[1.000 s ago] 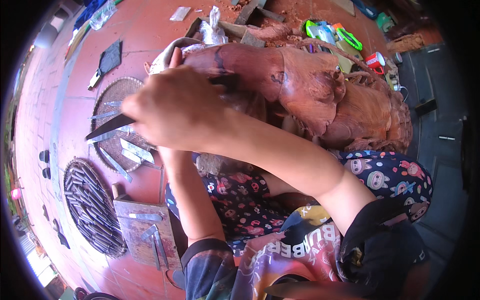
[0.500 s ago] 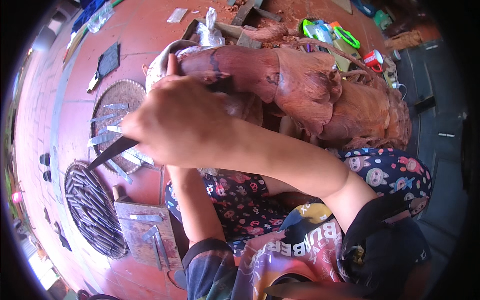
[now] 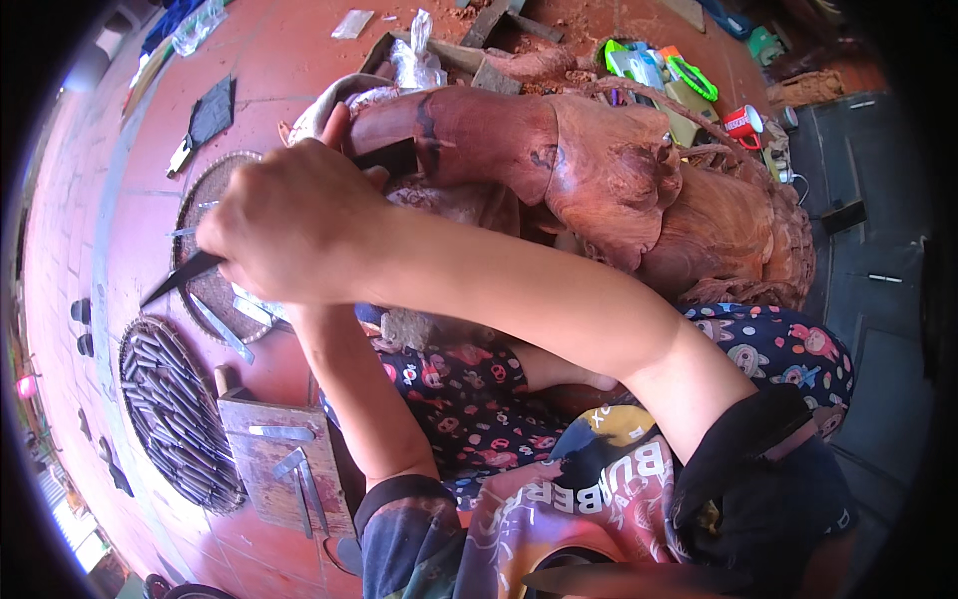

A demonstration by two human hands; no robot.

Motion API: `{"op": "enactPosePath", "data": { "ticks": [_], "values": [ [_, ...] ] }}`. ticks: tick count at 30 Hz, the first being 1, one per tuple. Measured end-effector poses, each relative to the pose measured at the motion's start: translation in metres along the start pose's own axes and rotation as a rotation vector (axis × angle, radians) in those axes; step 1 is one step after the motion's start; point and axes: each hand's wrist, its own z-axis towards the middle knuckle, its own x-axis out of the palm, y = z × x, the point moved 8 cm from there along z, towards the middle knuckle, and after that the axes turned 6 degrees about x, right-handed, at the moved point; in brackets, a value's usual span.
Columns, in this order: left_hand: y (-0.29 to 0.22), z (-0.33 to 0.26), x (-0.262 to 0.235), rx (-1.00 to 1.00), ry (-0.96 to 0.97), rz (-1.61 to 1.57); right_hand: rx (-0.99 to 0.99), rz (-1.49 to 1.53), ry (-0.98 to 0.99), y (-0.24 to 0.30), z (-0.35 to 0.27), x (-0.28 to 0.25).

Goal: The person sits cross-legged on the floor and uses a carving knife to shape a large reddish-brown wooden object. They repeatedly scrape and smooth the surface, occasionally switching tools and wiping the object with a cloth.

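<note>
My right hand (image 3: 284, 225) is closed in a fist around a long dark flat tool (image 3: 180, 278), which tapers toward the lower left. What looks like its broad squared end (image 3: 389, 157) shows beyond the fist, over the wood. Behind the right fist, my left hand is mostly hidden; its forearm (image 3: 349, 389) rises from below, and a finger (image 3: 335, 124), apparently its own, sticks up. A large reddish-brown wood carving (image 3: 479, 135), smooth with dark patches, lies across in front of me. Pale cloth (image 3: 324, 108) sits at its left end.
Left lie a round woven tray (image 3: 190, 200) with metal blades and a basket (image 3: 170, 419) of dark tool handles. A wooden board (image 3: 274, 464) holds metal tools. Further back are a plastic bag (image 3: 419, 65), a red mug (image 3: 741, 123) and a green-rimmed item (image 3: 692, 77). A dark cabinet (image 3: 878, 240) stands right.
My right fist has moved left with the dark tool, and both forearms have shifted left. The tool's squared end now shows plainly over the wood. The view has shifted slightly.
</note>
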Motion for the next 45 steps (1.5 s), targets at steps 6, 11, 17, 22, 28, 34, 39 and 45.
{"op": "enactPosePath", "data": {
  "ticks": [6, 11, 17, 22, 28, 34, 39, 45],
  "values": [
    [-0.005, 0.019, 0.041, 0.073, 0.033, -0.083, 0.105, -0.103, -0.047, -0.034, -0.011, -0.012],
    [0.002, 0.012, 0.012, 0.037, 0.008, -0.023, -0.041, -0.002, -0.037, 0.005, -0.001, -0.003],
    [-0.006, 0.031, 0.032, 0.062, 0.025, -0.099, 0.033, -0.113, 0.074, -0.017, 0.012, 0.004],
    [-0.003, 0.005, 0.035, 0.069, 0.018, -0.047, 0.073, -0.194, 0.032, -0.016, -0.024, -0.02],
    [0.007, 0.017, 0.014, 0.019, -0.006, -0.078, -0.031, -0.101, 0.05, 0.002, 0.011, 0.004],
    [-0.008, 0.003, 0.02, 0.046, 0.009, -0.032, 0.069, -0.163, 0.093, -0.02, -0.005, -0.007],
    [-0.006, -0.007, 0.025, 0.027, -0.002, -0.046, -0.016, -0.13, 0.076, -0.006, 0.002, -0.008],
    [-0.01, -0.001, 0.022, 0.013, -0.001, -0.047, -0.001, -0.132, 0.191, -0.009, 0.008, 0.004]
  ]
}}
